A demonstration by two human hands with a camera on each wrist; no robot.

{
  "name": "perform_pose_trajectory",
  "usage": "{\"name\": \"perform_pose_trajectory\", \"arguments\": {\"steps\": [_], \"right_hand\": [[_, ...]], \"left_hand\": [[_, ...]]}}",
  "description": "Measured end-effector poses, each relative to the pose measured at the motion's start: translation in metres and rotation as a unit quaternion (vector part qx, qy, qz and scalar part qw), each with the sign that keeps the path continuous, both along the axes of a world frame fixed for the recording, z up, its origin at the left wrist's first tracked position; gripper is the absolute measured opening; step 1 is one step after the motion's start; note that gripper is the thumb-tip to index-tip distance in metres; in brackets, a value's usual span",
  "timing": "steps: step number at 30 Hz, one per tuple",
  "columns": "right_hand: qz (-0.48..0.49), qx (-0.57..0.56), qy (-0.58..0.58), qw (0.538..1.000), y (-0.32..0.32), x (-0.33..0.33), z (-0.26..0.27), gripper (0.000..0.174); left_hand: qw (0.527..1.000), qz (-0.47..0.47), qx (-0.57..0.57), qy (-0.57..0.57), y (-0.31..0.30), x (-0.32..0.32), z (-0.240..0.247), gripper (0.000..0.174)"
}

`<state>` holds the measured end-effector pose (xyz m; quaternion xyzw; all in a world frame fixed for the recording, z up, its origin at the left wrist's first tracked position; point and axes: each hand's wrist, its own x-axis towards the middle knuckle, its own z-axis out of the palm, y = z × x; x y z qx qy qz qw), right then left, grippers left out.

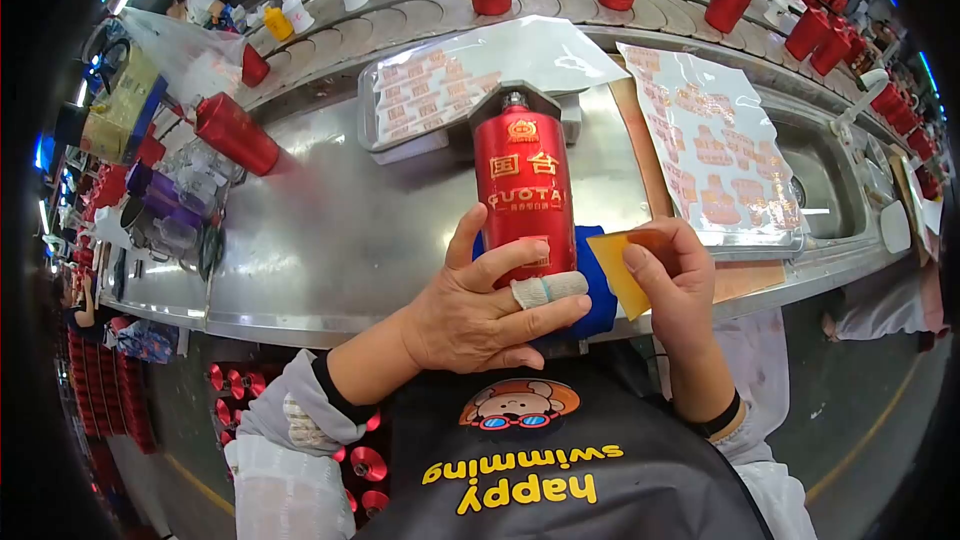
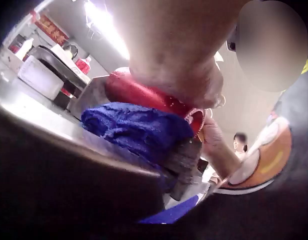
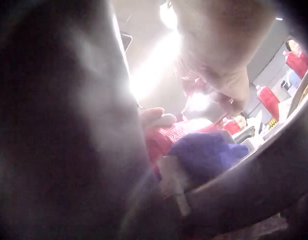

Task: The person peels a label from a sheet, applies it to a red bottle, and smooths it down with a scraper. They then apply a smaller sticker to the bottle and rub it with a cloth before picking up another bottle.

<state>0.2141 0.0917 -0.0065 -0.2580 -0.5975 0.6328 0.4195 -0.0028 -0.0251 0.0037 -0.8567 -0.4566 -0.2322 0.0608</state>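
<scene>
A red bottle (image 1: 523, 165) with gold lettering lies with its capped neck in a dark angular rest (image 1: 545, 105) and its base toward the person. Under its lower end sits a bunched blue cloth (image 2: 136, 127) at the table's edge. My left hand (image 1: 485, 305) holds the bottle near the base, fingers laid across it and one wrapped in a white finger cover (image 1: 548, 289). Just right of the base, my right hand (image 1: 680, 280) pinches a small yellow-brown sheet (image 1: 622, 280) between thumb and fingers. Both palms are hidden in the head view.
Label sheets lie on a left tray (image 1: 367, 125) and a right tray (image 1: 790, 245), beside a sink (image 1: 835, 180). Another red bottle (image 1: 237, 133) lies at the left on the steel table (image 1: 330, 240). Behind runs a conveyor (image 1: 400, 25) carrying several red bottles.
</scene>
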Motion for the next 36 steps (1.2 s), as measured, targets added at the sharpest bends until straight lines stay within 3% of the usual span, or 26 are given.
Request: {"name": "perform_pose_trajectory", "arguments": {"steps": [5,8,11,12,13,15,17,19,21,23,25,27,29,33,35,36], "right_hand": [[0.024,0.062,-0.026,0.997,0.000,-0.002,0.009,0.011],[0.085,0.053,-0.051,0.994,-0.003,-0.007,0.030,0.009],[0.238,0.213,-0.147,0.936,0.003,-0.021,0.051,0.009],[0.189,0.246,-0.137,0.941,0.007,-0.030,0.045,0.010],[0.123,0.204,-0.149,0.960,0.014,-0.039,0.039,0.010],[0.000,0.327,-0.200,0.924,0.028,-0.043,0.050,0.010],[0.189,0.260,-0.105,0.941,0.022,-0.045,0.054,0.010],[0.138,0.251,-0.151,0.946,0.024,-0.053,0.048,0.009],[-0.033,0.323,-0.171,0.930,0.035,-0.054,0.044,0.011],[0.133,0.173,-0.159,0.963,0.029,-0.044,0.050,0.014],[0.104,0.165,-0.142,0.970,0.021,-0.049,0.042,0.013],[0.031,0.136,-0.116,0.983,0.026,-0.041,0.035,0.014],[0.021,0.142,-0.113,0.983,0.032,-0.022,0.038,0.017],[-0.020,0.169,-0.107,0.980,0.046,0.018,0.046,0.019],[-0.012,0.174,-0.040,0.984,0.065,0.044,0.051,0.019],[-0.079,0.156,-0.032,0.984,0.070,0.048,0.058,0.020]], "left_hand": [[0.998,0.049,0.022,-0.019,0.020,-0.019,0.005,0.054],[0.997,0.070,0.014,-0.010,0.027,-0.030,0.008,0.054],[0.995,0.084,0.052,-0.013,0.028,-0.030,0.005,0.055],[0.992,0.106,0.051,-0.037,0.026,-0.030,0.006,0.054],[0.989,0.128,0.051,-0.061,0.022,-0.029,0.006,0.054],[0.974,0.175,0.054,-0.133,0.016,-0.027,0.003,0.053],[0.947,0.223,0.050,-0.227,0.012,-0.026,-0.004,0.051],[0.890,0.263,-0.033,-0.371,0.019,-0.026,-0.004,0.051],[0.804,0.279,-0.147,-0.504,0.042,-0.041,-0.001,0.049],[0.616,0.180,-0.283,-0.712,0.079,-0.052,-0.007,0.043],[0.476,-0.007,-0.378,-0.794,0.118,-0.064,-0.017,0.034],[0.442,-0.020,-0.401,-0.802,0.138,-0.061,-0.012,0.031],[0.456,0.034,-0.466,-0.758,0.143,-0.058,-0.006,0.031],[0.521,0.066,-0.418,-0.741,0.111,-0.056,0.008,0.031],[0.612,0.066,-0.328,-0.717,0.073,-0.068,0.035,0.032],[0.657,0.045,-0.263,-0.705,0.052,-0.080,0.046,0.032]]}}
